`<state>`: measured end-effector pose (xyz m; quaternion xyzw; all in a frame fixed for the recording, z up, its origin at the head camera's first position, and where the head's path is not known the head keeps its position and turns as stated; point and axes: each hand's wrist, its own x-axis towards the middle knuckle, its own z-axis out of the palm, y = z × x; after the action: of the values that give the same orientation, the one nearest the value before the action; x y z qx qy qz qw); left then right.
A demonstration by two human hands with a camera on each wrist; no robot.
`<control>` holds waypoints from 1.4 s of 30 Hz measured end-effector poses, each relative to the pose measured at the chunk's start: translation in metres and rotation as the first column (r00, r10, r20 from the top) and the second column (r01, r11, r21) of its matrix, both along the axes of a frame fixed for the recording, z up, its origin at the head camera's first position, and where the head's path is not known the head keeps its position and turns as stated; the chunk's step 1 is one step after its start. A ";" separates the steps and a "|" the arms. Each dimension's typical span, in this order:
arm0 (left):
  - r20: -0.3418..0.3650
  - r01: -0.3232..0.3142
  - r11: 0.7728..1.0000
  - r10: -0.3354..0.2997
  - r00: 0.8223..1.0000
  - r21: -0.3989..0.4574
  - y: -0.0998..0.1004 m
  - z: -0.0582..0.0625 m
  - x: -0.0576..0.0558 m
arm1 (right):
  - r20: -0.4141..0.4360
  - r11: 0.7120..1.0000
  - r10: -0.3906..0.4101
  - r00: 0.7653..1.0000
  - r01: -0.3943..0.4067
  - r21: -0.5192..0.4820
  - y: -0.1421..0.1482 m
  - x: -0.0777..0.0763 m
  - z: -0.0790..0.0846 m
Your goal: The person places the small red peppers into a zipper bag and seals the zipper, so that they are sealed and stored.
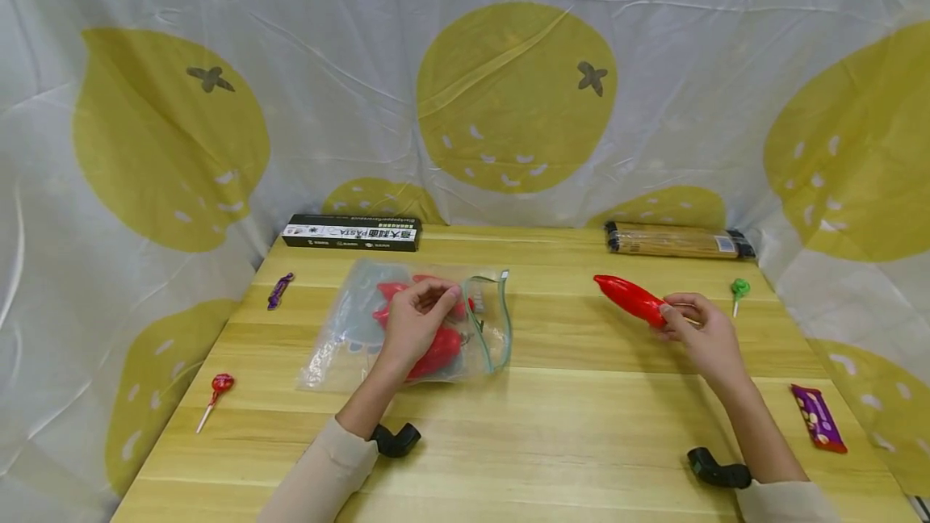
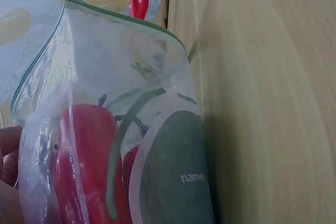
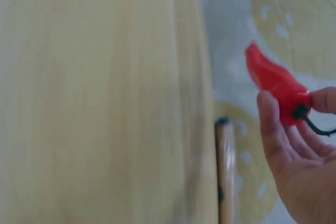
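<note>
My left hand [image 1: 416, 323] pinches the upper side of a clear zip bag [image 1: 330, 357] that lies on the table. The bag's green-edged mouth [image 1: 506, 313] gapes toward the right. Inside are several red peppers [image 1: 438, 355] with dark stems, partly hidden by the hand; in the left wrist view one pepper [image 2: 86, 150] stands out behind the plastic, beside a grey-green "name" label [image 2: 178, 166]. Above the table on the right, my right hand [image 1: 703, 337] holds another red pepper [image 1: 629, 299] by its stem end between thumb and fingers, tip pointing left and away.
A black pasta box [image 1: 351, 232] lies at the back left, a wrapped bundle of noodles [image 1: 672, 241] at the back right. Along the left are a purple candy [image 1: 280, 290] and red lollipop [image 1: 221, 384]; along the right, a green lollipop [image 1: 739, 289] and purple snack packet [image 1: 818, 418].
</note>
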<state>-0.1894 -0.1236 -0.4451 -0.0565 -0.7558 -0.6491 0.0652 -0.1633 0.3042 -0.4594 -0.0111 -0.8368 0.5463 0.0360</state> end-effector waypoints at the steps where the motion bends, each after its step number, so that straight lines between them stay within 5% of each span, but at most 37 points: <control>1: -0.002 0.001 1.000 -0.001 1.000 -0.003 0.000 0.001 0.000 | 0.010 0.997 0.042 0.999 -0.041 -0.065 -0.008 0.000 0.002; 14: 0.006 0.012 1.000 -0.012 1.000 -0.010 -0.001 0.006 0.002 | 0.126 0.916 0.335 0.934 -0.292 -0.273 -0.123 -0.009 0.021; 17: 0.003 0.017 1.000 -0.017 1.000 -0.013 0.002 0.019 0.009 | 0.128 0.893 0.373 0.919 -0.319 -0.317 -0.147 -0.012 0.022; 21: -0.012 0.016 0.999 -0.016 1.000 -0.047 0.005 0.039 0.019 | 0.116 0.877 0.371 0.922 -0.306 -0.372 -0.173 -0.016 0.019; 28: -0.051 -0.036 0.992 0.030 0.998 -0.119 0.003 0.015 0.010 | 0.103 0.860 0.287 0.952 -0.209 -0.465 -0.203 -0.022 0.011; 33: -0.088 -0.047 0.990 0.036 0.996 -0.136 0.002 0.014 0.010 | 0.122 0.860 0.209 0.970 -0.123 -0.494 -0.217 -0.023 0.012; 42: -0.150 -0.079 0.977 0.049 0.987 -0.198 0.004 0.014 0.012 | 0.116 0.805 0.333 0.936 -0.218 -0.551 -0.235 -0.015 0.013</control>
<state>-0.1777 -0.1195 -0.4311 -0.0854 -0.8129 -0.5602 0.1344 -0.1788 0.0696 -0.4468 0.0447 -0.6450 0.7507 -0.1358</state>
